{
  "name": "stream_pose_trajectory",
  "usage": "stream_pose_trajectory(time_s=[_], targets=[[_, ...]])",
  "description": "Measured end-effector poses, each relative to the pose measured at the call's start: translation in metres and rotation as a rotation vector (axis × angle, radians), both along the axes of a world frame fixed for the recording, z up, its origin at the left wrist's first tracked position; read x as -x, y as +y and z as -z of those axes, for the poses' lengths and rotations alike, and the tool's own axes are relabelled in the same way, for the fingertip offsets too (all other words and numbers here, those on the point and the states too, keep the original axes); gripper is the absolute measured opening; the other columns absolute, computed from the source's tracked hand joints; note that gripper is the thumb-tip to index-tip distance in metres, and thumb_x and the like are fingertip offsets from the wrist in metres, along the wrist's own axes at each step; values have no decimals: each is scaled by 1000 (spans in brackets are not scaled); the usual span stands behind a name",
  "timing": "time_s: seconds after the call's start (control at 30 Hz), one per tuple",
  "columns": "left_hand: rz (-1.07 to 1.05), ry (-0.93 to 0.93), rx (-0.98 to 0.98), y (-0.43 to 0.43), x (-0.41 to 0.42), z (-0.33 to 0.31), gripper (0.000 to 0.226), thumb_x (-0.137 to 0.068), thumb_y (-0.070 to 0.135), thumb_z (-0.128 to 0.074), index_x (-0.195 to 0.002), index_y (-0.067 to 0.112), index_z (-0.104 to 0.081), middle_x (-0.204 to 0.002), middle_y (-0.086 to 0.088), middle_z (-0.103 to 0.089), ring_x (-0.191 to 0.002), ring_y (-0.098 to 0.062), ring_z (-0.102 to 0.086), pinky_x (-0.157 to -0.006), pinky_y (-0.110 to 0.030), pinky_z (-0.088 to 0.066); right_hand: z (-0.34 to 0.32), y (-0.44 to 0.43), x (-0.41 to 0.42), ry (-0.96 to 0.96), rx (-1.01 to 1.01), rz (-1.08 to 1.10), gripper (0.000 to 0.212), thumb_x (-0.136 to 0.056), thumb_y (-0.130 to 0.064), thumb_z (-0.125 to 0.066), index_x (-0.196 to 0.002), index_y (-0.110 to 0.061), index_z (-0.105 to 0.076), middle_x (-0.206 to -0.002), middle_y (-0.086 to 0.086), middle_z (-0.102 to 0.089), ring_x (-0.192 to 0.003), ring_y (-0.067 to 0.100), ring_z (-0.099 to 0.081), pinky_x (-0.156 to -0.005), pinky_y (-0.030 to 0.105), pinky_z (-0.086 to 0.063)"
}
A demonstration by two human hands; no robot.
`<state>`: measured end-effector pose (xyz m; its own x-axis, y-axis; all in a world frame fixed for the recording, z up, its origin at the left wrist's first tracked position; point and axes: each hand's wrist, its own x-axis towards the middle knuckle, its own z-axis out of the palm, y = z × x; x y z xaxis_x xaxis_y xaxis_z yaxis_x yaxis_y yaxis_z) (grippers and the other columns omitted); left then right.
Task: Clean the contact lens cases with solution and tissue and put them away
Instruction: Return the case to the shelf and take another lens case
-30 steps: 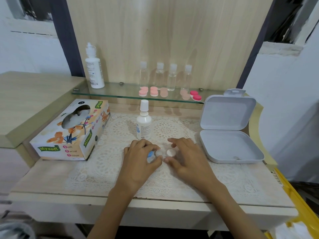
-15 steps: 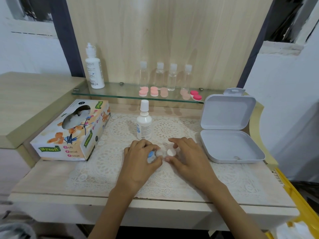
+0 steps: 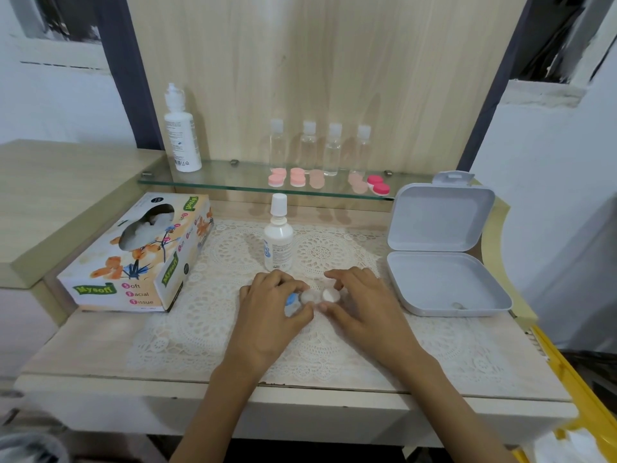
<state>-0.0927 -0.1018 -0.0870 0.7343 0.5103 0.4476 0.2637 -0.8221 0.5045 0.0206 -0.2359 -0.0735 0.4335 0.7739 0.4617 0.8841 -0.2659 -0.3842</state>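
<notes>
A contact lens case with clear-white wells and a blue cap lies on the lace mat between my hands. My left hand curls over its left end, fingers on the blue cap. My right hand pinches the white cap on its right end. A small white solution bottle stands upright just behind my left hand. The tissue box lies at the left. An open grey storage box sits at the right, a small item in its front corner.
On the glass shelf behind stand a tall white bottle, several small clear bottles and several pink lens cases. A lace mat covers the desk. A yellow edge runs along the right.
</notes>
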Motion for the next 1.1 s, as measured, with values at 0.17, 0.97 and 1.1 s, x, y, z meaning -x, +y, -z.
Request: stream_pose_trajectory(time_s=[0.17,0.97,1.1], targets=[[-4,-12,7,-1,0,0,52,-70,57,-37,-100,30,-69,-95,14,-55,-99,-10,-46,-89,-28,-26,1,0,0,-26,0,-26,38,-90,-34,-59,-126,-25,-52,-103,-15,-54,-96,4,-45,-82,24,-37],[-8,-3,-2,-1,1,0,52,-71,56,-35,-102,30,-67,-96,19,-51,-99,-7,-44,-87,-25,-24,5,-2,-7,57,-35,90,30,-85,-35,-44,-105,-27,-65,-107,-15,-55,-101,2,-42,-91,27,-31],[-6,11,-8,-1,1,-1,55,-70,58,-34,-104,30,-66,-98,18,-51,-100,-7,-44,-88,-24,-24,2,-2,-6,66,-38,65,36,-80,-53,-44,-97,-31,-67,-106,-19,-53,-102,2,-42,-91,29,-31]])
